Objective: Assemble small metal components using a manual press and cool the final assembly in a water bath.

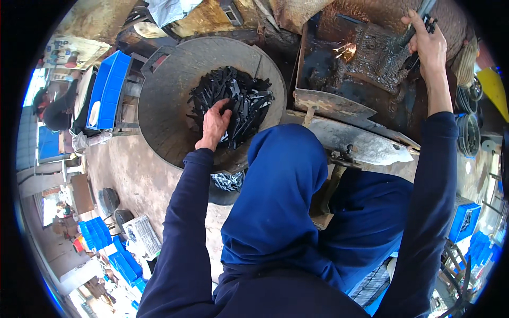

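Note:
My left hand (214, 123) reaches into a wide, worn round basin (164, 100). Its finger and thumb are apart over a heap of thin dark metal pieces (246, 106); some fingertips are hidden among them. Raised at the far right, my right hand (429, 45) is closed around a grey bar (426, 7) with dark fittings; its lower end is hard to make out. Below and left of this hand is a rusty trough (313, 85) with a wet, dark, lumpy slab (374, 55) in it. An orange glow like sparks shows at the slab's left side.
A curved metal plate (339, 103) edges the trough, near my knees. Under the basin sits a container of shiny pieces (228, 181). A blue crate (108, 90) stands left of the basin. Coiled wire (467, 132) hangs at right. At far left is another person (58, 114).

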Demonstrator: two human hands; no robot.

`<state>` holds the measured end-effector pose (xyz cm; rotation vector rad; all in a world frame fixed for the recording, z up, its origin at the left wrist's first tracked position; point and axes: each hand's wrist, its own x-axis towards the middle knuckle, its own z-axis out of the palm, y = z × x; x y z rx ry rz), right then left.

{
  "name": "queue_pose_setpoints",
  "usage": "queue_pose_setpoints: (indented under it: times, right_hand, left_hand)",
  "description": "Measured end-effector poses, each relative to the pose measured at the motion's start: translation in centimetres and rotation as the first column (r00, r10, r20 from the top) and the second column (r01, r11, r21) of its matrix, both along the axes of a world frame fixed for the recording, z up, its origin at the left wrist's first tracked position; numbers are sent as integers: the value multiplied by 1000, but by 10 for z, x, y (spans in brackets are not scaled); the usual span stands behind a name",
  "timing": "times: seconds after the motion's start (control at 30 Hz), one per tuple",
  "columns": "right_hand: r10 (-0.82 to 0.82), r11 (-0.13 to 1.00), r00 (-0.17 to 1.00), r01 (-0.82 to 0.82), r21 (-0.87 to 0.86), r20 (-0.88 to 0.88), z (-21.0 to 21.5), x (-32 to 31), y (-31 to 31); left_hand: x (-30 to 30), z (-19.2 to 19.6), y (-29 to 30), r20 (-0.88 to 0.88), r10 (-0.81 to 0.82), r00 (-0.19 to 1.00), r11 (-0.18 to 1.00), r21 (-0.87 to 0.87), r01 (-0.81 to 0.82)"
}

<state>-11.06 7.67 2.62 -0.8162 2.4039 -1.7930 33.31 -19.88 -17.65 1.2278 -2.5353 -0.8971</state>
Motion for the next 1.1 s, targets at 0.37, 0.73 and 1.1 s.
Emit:
queue_pose_setpoints:
  times: [0.37, 0.73, 1.1]
  right_hand:
    - [-15, 996, 1000, 13, -83, -25, 0, 4, 3]
    - [-24, 999, 998, 23, -29, -56, -8, -10, 5]
    - [-52, 992, 995, 43, -117, -80, -1, 9, -4]
  left_hand:
    - [15, 4, -26, 269, 308, 913, 951, -108, -289]
    - [14, 8, -23, 82, 337, 938, 936, -135, -325]
    - [-26, 146, 44, -365, 21, 931, 986, 160, 40]
